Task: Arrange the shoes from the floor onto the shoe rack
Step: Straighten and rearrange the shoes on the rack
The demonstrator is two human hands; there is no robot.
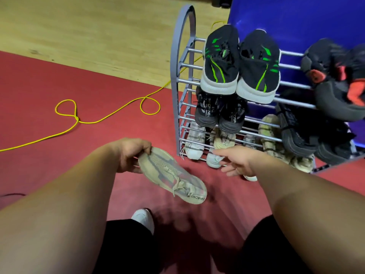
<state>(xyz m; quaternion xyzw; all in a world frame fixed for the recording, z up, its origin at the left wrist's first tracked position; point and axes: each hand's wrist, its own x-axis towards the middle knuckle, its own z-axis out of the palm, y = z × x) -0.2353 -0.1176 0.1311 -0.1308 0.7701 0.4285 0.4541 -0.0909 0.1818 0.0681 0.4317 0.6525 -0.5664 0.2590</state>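
Note:
My left hand (130, 155) grips a beige knit sneaker (173, 177) by one end and holds it above the red floor, in front of the rack. My right hand (236, 162) reaches toward the lowest tier with fingers loosely extended, its fingertips at the toe of a white sneaker (214, 159) there. The grey shoe rack (181, 76) has metal rods and several tiers. A black pair with green stripes (239, 62) sits on top, beside dark shoes with red patches (339, 82). Dark grey sneakers (219, 113) fill the middle tier; pale ones (194, 141) sit below.
A yellow cord (106, 113) loops across the red mat (59, 95) left of the rack. Wooden flooring (88, 28) lies beyond. A blue panel (296, 18) stands behind the rack. My white-shod foot (144, 217) and dark trouser legs are at the bottom.

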